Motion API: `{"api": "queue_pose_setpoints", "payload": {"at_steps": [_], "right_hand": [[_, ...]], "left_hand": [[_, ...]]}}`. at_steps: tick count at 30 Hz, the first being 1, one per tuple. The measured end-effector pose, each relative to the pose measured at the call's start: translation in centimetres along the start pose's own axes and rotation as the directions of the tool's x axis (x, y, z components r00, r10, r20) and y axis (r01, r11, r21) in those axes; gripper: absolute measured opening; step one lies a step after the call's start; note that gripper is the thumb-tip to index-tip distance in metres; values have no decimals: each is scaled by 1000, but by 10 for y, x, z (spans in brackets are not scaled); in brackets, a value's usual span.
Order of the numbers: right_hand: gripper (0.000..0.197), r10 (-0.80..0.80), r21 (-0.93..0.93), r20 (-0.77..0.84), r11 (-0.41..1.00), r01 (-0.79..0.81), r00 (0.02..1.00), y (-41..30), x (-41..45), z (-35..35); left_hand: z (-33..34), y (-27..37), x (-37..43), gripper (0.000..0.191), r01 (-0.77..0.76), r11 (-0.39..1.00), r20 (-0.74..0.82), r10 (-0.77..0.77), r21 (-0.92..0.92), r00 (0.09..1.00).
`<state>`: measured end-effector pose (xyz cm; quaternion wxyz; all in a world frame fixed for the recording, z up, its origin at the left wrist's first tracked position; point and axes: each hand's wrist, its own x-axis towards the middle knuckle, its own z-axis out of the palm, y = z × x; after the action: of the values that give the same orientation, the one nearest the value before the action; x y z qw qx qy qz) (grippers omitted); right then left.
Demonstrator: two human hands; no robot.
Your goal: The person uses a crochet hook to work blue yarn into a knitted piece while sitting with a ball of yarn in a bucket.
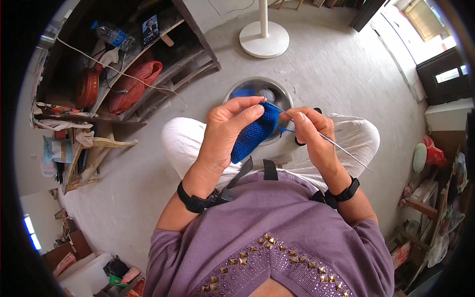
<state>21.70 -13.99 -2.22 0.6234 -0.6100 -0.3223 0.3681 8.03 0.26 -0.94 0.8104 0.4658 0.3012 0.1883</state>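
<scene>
A piece of blue knitting (pixel 256 131) hangs from my left hand (pixel 228 130), its top edge pinched between thumb and forefinger. My right hand (pixel 313 130) grips a long metal knitting needle (pixel 345 151), whose front part reaches to the top edge of the knitting; the rear end sticks out past my right wrist. A strand of blue yarn (pixel 285 130) runs between the knitting and my right hand. Below and beyond the hands, a round metal basin (pixel 288 95) on the floor holds a ball of grey yarn (pixel 267 94) and something blue (pixel 243 92), partly hidden by my left hand.
A white round stand base (pixel 264 39) rests on the concrete floor beyond the basin. At the left, a wooden shelf unit (pixel 200 33) holds a plastic bottle (pixel 115 36), a phone (pixel 150 29), a red bag (pixel 135 87) and a cable. Cluttered wooden racks (pixel 421 208) stand at the right.
</scene>
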Motion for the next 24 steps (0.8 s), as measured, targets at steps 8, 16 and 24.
{"api": "queue_pose_setpoints", "payload": {"at_steps": [8,16,24], "right_hand": [[28,14,-25,43,1000,-13,999,1,-1,-2],[27,-1,9,72,1000,1,997,3,0,1],[28,-12,-7,46,1000,13,999,3,1,2]], "left_hand": [[4,-3,2,20,-38,999,1,38,24,999],[3,-5,2,17,-67,994,0,67,89,998],[3,-5,1,17,-97,988,-13,99,123,995]]}}
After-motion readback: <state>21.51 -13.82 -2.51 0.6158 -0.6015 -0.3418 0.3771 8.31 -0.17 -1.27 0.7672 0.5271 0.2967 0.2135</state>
